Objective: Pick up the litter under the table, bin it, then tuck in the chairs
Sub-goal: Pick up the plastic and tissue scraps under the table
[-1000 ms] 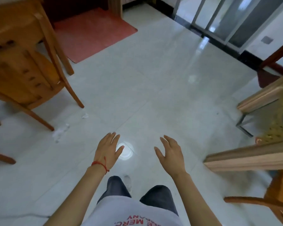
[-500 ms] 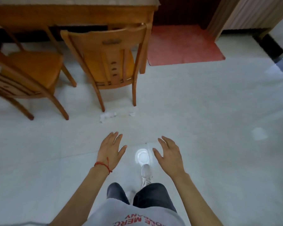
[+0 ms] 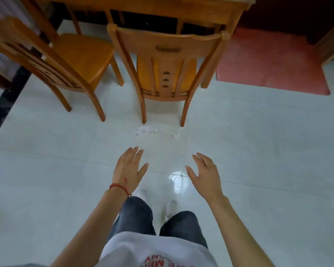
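Crumpled white tissue litter (image 3: 146, 129) lies on the pale tile floor just behind the back legs of a wooden chair (image 3: 167, 60); a smaller white scrap (image 3: 175, 135) lies to its right. That chair stands pulled out from the wooden table (image 3: 162, 8). A second wooden chair (image 3: 66, 54) stands angled at the left. My left hand (image 3: 129, 168), with a red string at the wrist, and my right hand (image 3: 204, 172) hover open and empty above the floor, short of the litter. No bin is in view.
A red mat (image 3: 272, 64) lies on the floor at the right of the table. A dark floor strip (image 3: 6, 101) runs along the left. My legs and white shoes (image 3: 170, 207) are below my hands. Open tile spreads to the right.
My view has swung round from the open floor to face the table and chairs, and has moved closer. The litter now lies straight ahead. Both hands stay open and empty.
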`<action>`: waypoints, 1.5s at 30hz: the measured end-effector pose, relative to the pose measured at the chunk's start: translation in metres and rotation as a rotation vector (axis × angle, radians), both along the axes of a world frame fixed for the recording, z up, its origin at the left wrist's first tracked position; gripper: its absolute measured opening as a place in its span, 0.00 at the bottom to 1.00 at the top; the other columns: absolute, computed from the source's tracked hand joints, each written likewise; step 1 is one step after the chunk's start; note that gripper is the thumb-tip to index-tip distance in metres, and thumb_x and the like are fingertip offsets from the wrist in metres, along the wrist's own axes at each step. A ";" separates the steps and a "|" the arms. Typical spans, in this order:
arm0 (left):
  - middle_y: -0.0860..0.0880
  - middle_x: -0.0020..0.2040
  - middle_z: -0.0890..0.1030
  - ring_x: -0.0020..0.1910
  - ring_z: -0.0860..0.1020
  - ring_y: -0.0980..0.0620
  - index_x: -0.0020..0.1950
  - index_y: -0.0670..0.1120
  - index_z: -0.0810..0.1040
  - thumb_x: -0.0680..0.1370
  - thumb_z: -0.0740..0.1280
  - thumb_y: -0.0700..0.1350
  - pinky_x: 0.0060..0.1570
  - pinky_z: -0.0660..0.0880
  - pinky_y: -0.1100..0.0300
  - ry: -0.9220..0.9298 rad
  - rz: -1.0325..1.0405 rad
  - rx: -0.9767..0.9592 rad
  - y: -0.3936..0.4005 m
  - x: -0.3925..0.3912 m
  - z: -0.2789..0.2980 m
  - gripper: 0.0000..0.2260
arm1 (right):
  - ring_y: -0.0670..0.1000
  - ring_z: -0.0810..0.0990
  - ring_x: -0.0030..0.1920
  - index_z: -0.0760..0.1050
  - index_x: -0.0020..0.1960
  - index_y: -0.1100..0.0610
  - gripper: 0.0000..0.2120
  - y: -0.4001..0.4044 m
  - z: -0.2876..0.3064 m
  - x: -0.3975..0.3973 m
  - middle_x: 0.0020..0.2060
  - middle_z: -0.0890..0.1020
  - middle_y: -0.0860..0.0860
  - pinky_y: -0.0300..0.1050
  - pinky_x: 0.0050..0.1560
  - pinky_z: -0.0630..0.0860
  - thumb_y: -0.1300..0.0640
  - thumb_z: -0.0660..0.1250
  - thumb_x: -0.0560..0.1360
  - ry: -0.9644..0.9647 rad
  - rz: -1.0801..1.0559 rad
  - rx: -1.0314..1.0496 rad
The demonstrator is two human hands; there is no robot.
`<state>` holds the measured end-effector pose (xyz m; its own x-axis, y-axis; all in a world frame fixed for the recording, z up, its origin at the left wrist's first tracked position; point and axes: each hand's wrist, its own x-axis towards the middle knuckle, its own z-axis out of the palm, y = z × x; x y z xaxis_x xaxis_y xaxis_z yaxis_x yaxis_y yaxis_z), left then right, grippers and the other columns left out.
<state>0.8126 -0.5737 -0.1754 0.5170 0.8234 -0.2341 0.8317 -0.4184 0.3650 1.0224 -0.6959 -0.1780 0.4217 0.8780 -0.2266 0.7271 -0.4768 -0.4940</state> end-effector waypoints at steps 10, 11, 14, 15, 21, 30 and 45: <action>0.43 0.73 0.64 0.73 0.58 0.44 0.70 0.44 0.62 0.78 0.57 0.53 0.70 0.57 0.51 0.024 -0.024 -0.055 0.071 0.026 -0.020 0.23 | 0.53 0.63 0.70 0.66 0.68 0.57 0.23 0.066 -0.019 0.022 0.69 0.67 0.54 0.47 0.68 0.60 0.48 0.60 0.76 0.008 -0.044 -0.050; 0.43 0.73 0.63 0.73 0.58 0.45 0.70 0.44 0.62 0.78 0.57 0.53 0.70 0.56 0.52 0.029 -0.037 -0.062 0.081 0.028 -0.022 0.23 | 0.53 0.63 0.70 0.66 0.67 0.57 0.23 0.075 -0.020 0.024 0.69 0.68 0.54 0.47 0.68 0.60 0.48 0.60 0.76 0.005 -0.058 -0.053; 0.44 0.73 0.63 0.73 0.58 0.45 0.70 0.44 0.62 0.78 0.56 0.54 0.70 0.56 0.53 0.039 -0.072 -0.067 0.112 0.032 -0.028 0.23 | 0.54 0.64 0.69 0.67 0.67 0.58 0.22 0.101 -0.026 0.027 0.69 0.69 0.55 0.48 0.67 0.61 0.49 0.61 0.76 0.010 -0.094 -0.060; 0.44 0.73 0.63 0.73 0.58 0.45 0.70 0.44 0.62 0.78 0.56 0.54 0.70 0.56 0.53 0.040 -0.084 -0.064 0.122 0.034 -0.030 0.23 | 0.54 0.65 0.69 0.67 0.67 0.58 0.23 0.110 -0.029 0.028 0.68 0.69 0.55 0.48 0.67 0.61 0.49 0.61 0.76 0.011 -0.103 -0.062; 0.44 0.73 0.64 0.73 0.58 0.45 0.70 0.44 0.62 0.78 0.57 0.53 0.70 0.57 0.53 0.061 -0.127 -0.051 0.170 0.044 -0.042 0.23 | 0.56 0.66 0.68 0.68 0.67 0.58 0.23 0.153 -0.041 0.037 0.68 0.70 0.56 0.50 0.66 0.64 0.49 0.62 0.76 0.001 -0.123 -0.057; 0.42 0.71 0.66 0.72 0.60 0.44 0.69 0.42 0.64 0.78 0.59 0.52 0.69 0.59 0.51 0.041 -0.026 -0.066 0.189 0.072 -0.093 0.23 | 0.56 0.68 0.67 0.69 0.65 0.59 0.22 0.186 -0.090 0.071 0.67 0.71 0.57 0.50 0.64 0.66 0.51 0.64 0.75 0.033 -0.089 -0.049; 0.39 0.69 0.68 0.71 0.62 0.40 0.67 0.40 0.67 0.77 0.62 0.49 0.68 0.60 0.48 0.020 0.055 -0.065 0.225 0.112 -0.304 0.22 | 0.56 0.67 0.68 0.68 0.66 0.59 0.22 0.227 -0.305 0.120 0.68 0.70 0.56 0.50 0.65 0.65 0.51 0.63 0.75 0.023 0.052 -0.071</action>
<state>0.9245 -0.3482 -0.4793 0.4665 0.8330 -0.2976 0.8599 -0.3481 0.3734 1.1421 -0.4689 -0.4829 0.3699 0.8798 -0.2985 0.7407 -0.4732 -0.4769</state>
